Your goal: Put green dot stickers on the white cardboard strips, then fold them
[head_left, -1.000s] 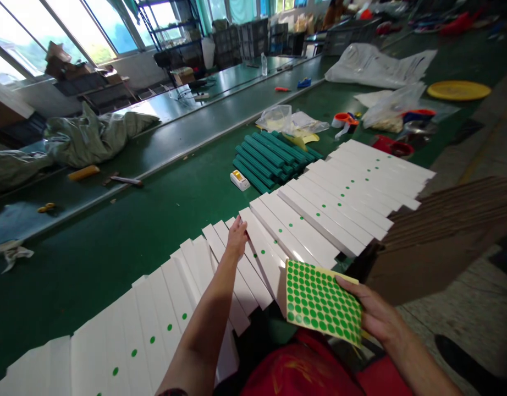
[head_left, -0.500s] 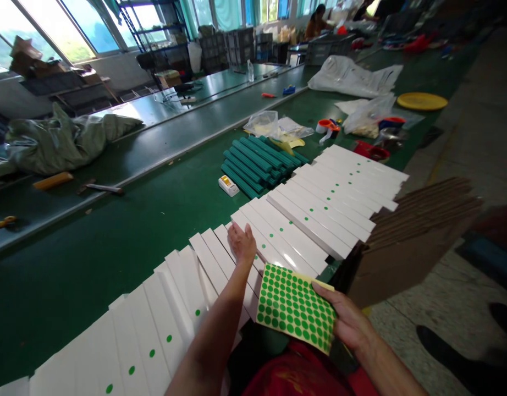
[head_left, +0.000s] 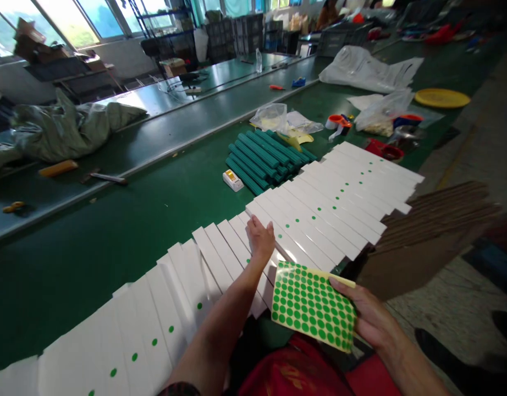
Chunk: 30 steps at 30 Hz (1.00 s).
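Shifted rightward, the left hand [head_left: 262, 237], half-curled, gripping nothing I can see, touches mid-frame white cartons [head_left: 307, 234], while the right hand [head_left: 371, 312] pinches the green-dot sticker sheet [head_left: 313, 305], lower centre-right, face-up presumably for easy reach.

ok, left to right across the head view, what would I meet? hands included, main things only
yellow block → hammer-like tool → small white-and-yellow item → left hand → green sticker sheet → right hand → yellow disc
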### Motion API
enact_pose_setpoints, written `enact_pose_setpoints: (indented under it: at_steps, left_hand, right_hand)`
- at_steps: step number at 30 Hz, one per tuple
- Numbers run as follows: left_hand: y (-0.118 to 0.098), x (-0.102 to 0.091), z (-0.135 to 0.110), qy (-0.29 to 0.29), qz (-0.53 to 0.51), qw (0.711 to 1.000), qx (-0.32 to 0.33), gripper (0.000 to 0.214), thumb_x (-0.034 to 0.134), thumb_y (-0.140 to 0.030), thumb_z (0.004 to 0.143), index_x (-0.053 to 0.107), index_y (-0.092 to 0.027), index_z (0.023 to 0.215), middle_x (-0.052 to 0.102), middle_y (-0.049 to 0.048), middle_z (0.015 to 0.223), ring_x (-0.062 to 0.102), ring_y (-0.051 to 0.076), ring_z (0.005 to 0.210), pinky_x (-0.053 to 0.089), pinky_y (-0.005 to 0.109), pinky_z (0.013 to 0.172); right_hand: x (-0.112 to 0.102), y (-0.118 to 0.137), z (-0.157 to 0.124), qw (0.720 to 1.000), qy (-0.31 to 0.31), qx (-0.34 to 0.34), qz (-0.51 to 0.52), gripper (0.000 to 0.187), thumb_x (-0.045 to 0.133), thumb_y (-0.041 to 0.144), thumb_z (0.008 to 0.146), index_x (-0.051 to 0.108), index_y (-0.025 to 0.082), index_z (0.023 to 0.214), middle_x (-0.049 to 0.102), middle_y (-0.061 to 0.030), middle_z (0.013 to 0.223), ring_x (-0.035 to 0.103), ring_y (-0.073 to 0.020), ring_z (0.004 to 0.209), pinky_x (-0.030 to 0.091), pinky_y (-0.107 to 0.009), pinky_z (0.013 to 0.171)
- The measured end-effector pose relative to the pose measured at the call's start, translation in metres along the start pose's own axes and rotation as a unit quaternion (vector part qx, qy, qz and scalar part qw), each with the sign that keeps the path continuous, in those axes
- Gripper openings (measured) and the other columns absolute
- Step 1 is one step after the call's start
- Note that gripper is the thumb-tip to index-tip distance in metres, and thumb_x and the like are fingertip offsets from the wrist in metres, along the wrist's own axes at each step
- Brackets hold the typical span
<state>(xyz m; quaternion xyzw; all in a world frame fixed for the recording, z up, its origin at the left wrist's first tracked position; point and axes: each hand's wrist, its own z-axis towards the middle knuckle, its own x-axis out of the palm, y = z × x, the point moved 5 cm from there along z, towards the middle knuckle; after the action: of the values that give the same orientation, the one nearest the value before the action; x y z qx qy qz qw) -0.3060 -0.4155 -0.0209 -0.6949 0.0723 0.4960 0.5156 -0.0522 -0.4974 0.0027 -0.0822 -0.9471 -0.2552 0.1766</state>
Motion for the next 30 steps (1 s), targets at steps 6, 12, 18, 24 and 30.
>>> enact_pose_setpoints:
  at_steps: [6, 12, 18, 24, 30]
  left_hand:
    - [0.062, -0.084, -0.006, 0.074, 0.03, 0.994, 0.081, 0.038, 0.048, -0.032, 0.092, 0.057, -0.015, 0.125, 0.059, 0.011, 0.111, 0.057, 0.02, 0.103, 0.045, 0.031, 0.093]
    - [0.13, -0.188, -0.058, -0.029, 0.226, 0.972, -0.064, 0.069, 0.056, -0.056, 0.082, 0.044, -0.018, 0.138, 0.053, 0.0153, 0.12, 0.051, 0.031, 0.111, 0.043, 0.041, 0.09]
    - [0.153, -0.174, -0.11, 0.103, 0.205, 0.965, -0.128, 0.096, 0.058, -0.055, 0.078, 0.013, -0.016, 0.152, 0.051, 0.0184, 0.124, 0.062, 0.03, 0.094, 0.047, 0.036, 0.074]
    - [0.13, -0.152, -0.103, 0.081, 0.128, 0.981, -0.12, 0.09, 0.056, -0.036, 0.079, 0.01, -0.008, 0.151, 0.053, 0.0206, 0.123, 0.059, 0.031, 0.106, 0.048, 0.036, 0.082]
    - [0.061, -0.092, -0.06, 0.105, 0.045, 0.989, -0.093, 0.092, 0.058, -0.039, 0.078, 0.01, -0.007, 0.15, 0.05, 0.0234, 0.127, 0.057, 0.034, 0.109, 0.047, 0.041, 0.088]
  right_hand:
    - [0.032, -0.012, -0.009, 0.997, 0.034, 0.001, -0.067, 0.027, 0.08, 0.016, 0.071, 0.075, 0.008, 0.096, 0.076, -0.017, 0.09, 0.074, -0.0286, 0.076, 0.061, -0.033, 0.07]
    - [0.076, -0.031, 0.007, 0.988, 0.085, -0.045, -0.124, 0.034, 0.084, 0.019, 0.067, 0.074, 0.009, 0.099, 0.077, -0.0134, 0.084, 0.074, -0.0261, 0.07, 0.061, -0.032, 0.066]
    - [0.105, -0.052, 0.009, 0.98, 0.119, -0.039, -0.153, 0.033, 0.084, 0.02, 0.067, 0.074, 0.01, 0.098, 0.077, -0.0129, 0.083, 0.073, -0.0242, 0.068, 0.06, -0.031, 0.066]
    - [0.111, -0.044, -0.011, 0.968, 0.191, -0.021, -0.163, 0.027, 0.08, 0.026, 0.074, 0.076, 0.011, 0.095, 0.077, -0.0124, 0.083, 0.072, -0.0213, 0.067, 0.058, -0.028, 0.066]
    - [0.086, -0.021, -0.023, 0.971, 0.177, -0.044, -0.155, 0.023, 0.08, 0.028, 0.073, 0.078, 0.014, 0.091, 0.076, -0.0107, 0.078, 0.071, -0.0191, 0.063, 0.056, -0.026, 0.063]
